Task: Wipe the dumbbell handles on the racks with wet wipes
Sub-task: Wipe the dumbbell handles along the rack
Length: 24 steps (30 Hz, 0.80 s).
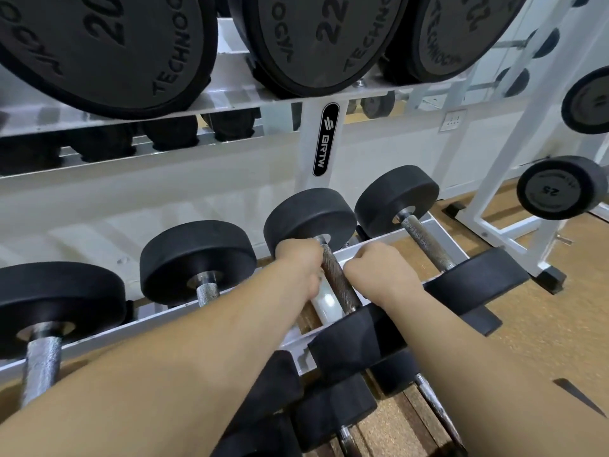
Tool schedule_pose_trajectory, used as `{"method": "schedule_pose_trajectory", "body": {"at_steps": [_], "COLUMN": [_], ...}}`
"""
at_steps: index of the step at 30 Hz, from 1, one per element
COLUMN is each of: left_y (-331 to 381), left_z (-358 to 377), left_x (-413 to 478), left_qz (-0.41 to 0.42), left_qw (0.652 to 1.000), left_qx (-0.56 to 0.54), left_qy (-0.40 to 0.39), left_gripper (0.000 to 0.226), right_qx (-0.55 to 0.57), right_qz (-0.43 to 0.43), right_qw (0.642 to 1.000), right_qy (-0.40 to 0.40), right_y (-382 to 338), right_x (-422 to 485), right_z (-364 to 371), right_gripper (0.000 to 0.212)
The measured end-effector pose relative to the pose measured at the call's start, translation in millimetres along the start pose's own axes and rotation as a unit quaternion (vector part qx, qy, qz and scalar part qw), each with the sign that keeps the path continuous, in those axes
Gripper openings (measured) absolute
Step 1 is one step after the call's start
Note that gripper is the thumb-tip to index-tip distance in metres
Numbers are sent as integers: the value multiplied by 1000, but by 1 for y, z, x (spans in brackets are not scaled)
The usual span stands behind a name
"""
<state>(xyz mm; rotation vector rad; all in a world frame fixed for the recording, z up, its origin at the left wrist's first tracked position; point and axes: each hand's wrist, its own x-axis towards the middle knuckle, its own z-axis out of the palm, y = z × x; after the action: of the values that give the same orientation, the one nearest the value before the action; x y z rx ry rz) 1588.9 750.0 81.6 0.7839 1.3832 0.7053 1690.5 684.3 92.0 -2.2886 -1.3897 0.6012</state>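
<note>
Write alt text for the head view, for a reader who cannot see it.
A left hand and right hand, both curled, flank a dumbbell handle on a white rack. Other dumbbells lie alongside and above.

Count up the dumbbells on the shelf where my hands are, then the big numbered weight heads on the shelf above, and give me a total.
Lower-shelf dumbbells: 4
Top-shelf weight heads: 3
Total: 7
</note>
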Motion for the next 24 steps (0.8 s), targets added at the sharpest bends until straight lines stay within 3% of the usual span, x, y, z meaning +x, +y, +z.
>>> {"method": "schedule_pose_trajectory", "body": {"at_steps": [2, 4, 8, 13, 16, 21, 24], "left_y": [-6, -28, -45, -14, -30, -44, -25], "left_z": [8, 16, 3, 1, 0, -15, -20], "left_x": [2, -3, -11, 2, -4, -48, -42], "left_qz": [2, -7, -29, -22, 9, -31, -51], "left_qw": [999, 1000, 989, 1000, 999, 985, 979], "left_qx": [-40, 7, 113, -3, 42, 133, 161], "left_qy": [13, 0, -95, 1, 15, -105, -116], "left_gripper": [12, 24, 16, 28, 26, 13, 27], "right_qx": [14, 18, 22, 15, 20, -8, -28], "right_qz": [3, 10, 16, 24, 28, 33, 32], "right_qw": [1000, 1000, 999, 999, 999, 999, 998], "right_qy": [-2, -11, -34, -28, -12, -32, -36], "right_y": [0, -2, -5, -3, -1, -7, -7], "right_x": [2, 2, 3, 5, 4, 3, 4], "right_z": [0, -1, -2, 0, -1, -2, 0], "right_gripper": [12, 15, 24, 20, 24, 25, 21]}}
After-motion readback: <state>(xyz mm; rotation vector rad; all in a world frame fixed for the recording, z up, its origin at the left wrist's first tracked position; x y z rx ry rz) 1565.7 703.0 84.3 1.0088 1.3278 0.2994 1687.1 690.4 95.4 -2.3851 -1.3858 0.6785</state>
